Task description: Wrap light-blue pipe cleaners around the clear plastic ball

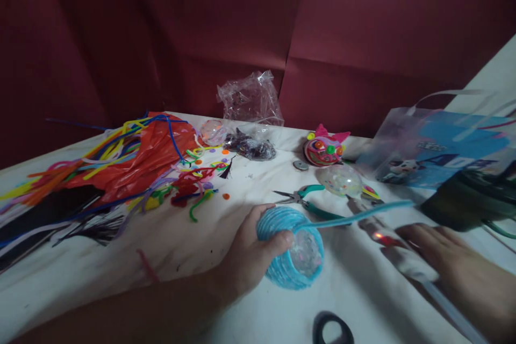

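My left hand is wrapped round a clear ball wound with light-blue fuzzy pipe cleaner, thumb on the rim of a bare round patch. From the ball a loose length of blue pipe cleaner sticks out to the right. At the right, my right hand is closed about a hot glue gun, whose small light glows orange; the fingers are partly hidden and blurred. A glue stick juts from the gun's back end. Its nozzle points toward a clear, speckled ball.
Teal-handled pliers lie behind the wound ball, and a black scissors handle shows at the front edge. Further back sit a pink decorated head and crumpled plastic. Pipe cleaners and a red bag spread leftward.
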The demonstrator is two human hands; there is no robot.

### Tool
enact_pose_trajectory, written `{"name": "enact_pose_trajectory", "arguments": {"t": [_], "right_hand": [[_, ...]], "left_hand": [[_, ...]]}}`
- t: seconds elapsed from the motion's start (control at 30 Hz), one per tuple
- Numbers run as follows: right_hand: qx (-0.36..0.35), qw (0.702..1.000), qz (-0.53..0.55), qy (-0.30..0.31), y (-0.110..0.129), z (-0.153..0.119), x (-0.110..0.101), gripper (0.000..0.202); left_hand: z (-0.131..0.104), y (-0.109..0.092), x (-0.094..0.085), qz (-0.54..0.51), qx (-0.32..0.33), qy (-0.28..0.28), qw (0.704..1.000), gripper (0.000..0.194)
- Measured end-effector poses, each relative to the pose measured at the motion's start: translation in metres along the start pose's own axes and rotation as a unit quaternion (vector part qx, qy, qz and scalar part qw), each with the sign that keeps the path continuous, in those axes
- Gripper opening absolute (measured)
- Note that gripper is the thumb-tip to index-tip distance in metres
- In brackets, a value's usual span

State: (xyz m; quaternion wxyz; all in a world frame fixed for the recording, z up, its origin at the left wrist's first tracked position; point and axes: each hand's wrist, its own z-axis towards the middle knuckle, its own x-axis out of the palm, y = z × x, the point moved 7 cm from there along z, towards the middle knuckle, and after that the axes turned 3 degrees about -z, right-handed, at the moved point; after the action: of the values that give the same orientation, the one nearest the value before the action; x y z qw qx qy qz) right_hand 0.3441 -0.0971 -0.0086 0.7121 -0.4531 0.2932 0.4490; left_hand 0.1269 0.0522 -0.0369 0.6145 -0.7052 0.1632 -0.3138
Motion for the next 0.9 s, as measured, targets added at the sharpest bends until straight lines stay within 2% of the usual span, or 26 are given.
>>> {"name": "enact_pose_trajectory", "arguments": {"t": [0.1, 0.27, 0.37, 0.5, 0.57, 0.67, 0.8, 0.83, 0.87, 0.9], "right_hand": [[-0.041, 0.999, -0.013, -0.011, 0.019, 0.026, 0.008, 0.034], [-0.081, 0.996, -0.022, 0.012, 0.053, 0.062, 0.028, 0.02], [-0.096, 0.994, -0.027, 0.038, 0.071, 0.078, 0.041, 0.018], [-0.105, 0.992, -0.011, 0.063, 0.076, 0.089, 0.056, 0.012], [-0.127, 0.989, 0.022, 0.068, 0.074, 0.089, 0.056, 0.01], [-0.153, 0.983, 0.091, 0.047, 0.069, 0.08, 0.036, 0.021], [-0.13, 0.969, 0.208, -0.013, 0.072, 0.055, -0.019, 0.024], [-0.088, 0.947, 0.306, -0.039, 0.071, 0.049, -0.034, 0.025], [-0.052, 0.923, 0.381, 0.005, 0.074, 0.044, -0.037, 0.033], [0.005, 0.906, 0.423, 0.004, 0.074, 0.039, -0.042, 0.038]], "left_hand": [[-0.001, 0.0, 0.0, -0.007, 0.015, 0.007, 1.0, 0.05], [-0.001, 0.003, -0.002, 0.002, 0.017, 0.009, 1.0, 0.054], [0.0, 0.002, -0.004, 0.029, 0.03, 0.005, 0.999, 0.053], [-0.001, 0.005, -0.004, 0.04, 0.024, 0.009, 0.999, 0.054], [-0.002, 0.006, -0.004, 0.047, 0.016, 0.011, 0.999, 0.057], [-0.005, 0.006, -0.003, 0.06, 0.012, 0.014, 0.998, 0.061], [-0.01, 0.003, 0.001, 0.074, 0.021, 0.02, 0.997, 0.062], [-0.011, 0.002, 0.002, 0.078, 0.026, 0.022, 0.996, 0.063], [-0.013, 0.001, 0.003, 0.081, 0.03, 0.026, 0.996, 0.064], [-0.014, 0.0, 0.005, 0.078, 0.034, 0.03, 0.996, 0.064]]}}
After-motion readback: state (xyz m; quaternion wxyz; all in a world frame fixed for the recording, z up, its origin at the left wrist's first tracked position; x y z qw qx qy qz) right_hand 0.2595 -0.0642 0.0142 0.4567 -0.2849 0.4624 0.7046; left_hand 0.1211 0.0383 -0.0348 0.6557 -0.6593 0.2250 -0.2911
